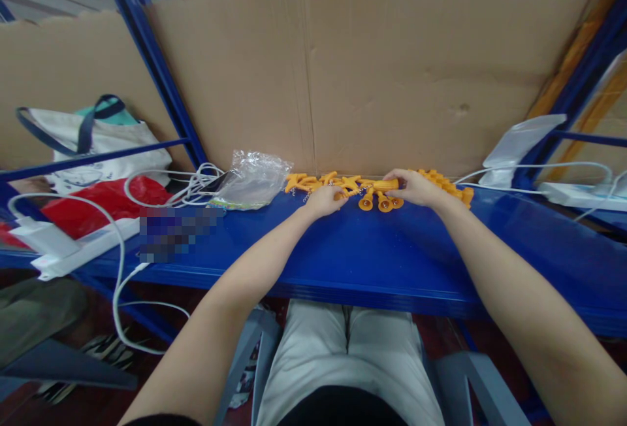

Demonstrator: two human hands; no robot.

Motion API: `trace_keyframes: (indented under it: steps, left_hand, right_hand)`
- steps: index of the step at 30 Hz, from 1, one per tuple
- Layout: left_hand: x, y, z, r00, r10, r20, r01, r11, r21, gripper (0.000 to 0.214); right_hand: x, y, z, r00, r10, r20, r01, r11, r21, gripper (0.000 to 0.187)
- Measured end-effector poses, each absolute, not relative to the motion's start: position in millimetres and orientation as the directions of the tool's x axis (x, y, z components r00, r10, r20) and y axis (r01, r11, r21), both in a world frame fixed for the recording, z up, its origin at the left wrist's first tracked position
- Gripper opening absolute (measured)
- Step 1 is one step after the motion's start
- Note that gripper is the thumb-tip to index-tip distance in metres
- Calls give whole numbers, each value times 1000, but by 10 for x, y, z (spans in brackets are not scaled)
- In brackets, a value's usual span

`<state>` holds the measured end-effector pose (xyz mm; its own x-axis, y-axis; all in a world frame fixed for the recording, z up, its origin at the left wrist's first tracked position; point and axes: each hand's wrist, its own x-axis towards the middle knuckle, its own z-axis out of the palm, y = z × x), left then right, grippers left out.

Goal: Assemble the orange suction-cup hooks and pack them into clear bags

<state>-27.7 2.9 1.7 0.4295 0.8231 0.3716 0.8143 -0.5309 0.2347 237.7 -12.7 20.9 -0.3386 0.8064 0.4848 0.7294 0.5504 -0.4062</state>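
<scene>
My left hand [325, 202] is closed around a small yellow plastic part [341, 196] beside a row of yellow star-shaped parts [308, 182], with thin coiled springs among them. My right hand [415, 189] pinches the end of a yellow ribbed cylinder [385, 185] at the back of the table. In front of that cylinder several yellow flared, cup-ended pieces [383, 202] lie with their round ends toward me. A block of closely packed yellow parts [445, 189] sits just right of my right hand, partly behind the wrist.
The blue tabletop [353, 256] meets a cardboard wall [392, 66]. Left are a clear plastic bag [255, 181], white cables [196, 184], a blurred-out item [179, 233], a power strip [83, 249], a red bag [108, 204] and a cloth bag [102, 145]. More cables [533, 166] lie right.
</scene>
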Motion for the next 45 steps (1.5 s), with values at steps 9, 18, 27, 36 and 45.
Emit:
trace_keyframes:
  steps: [9,18,27,36,45]
  left_hand:
    - [-190,-67,47,382,802,458,784,-544,299,20]
    - [-196,-40,42,341,870,355,748,-480,459,20]
    - [-225,64,-27,382,788,482,753,-568,332,23]
    - [-202,67,-35,363,813,455,730,-552,404,21]
    - [-166,-4,-30,324,908,267,664,-419,619,19]
  right_hand:
    - [2141,-199,199,-388,770,508,777,569,-270,27]
    - [2119,-177,173,-404,737,541,768,595,-236,31]
    - [2093,-225,176,-388,774,501,774,568,-279,30]
    - [2108,-198,147,-396,766,506,767,579,-276,29]
    - [2095,-162,109,-423,713,559,771,607,-191,33]
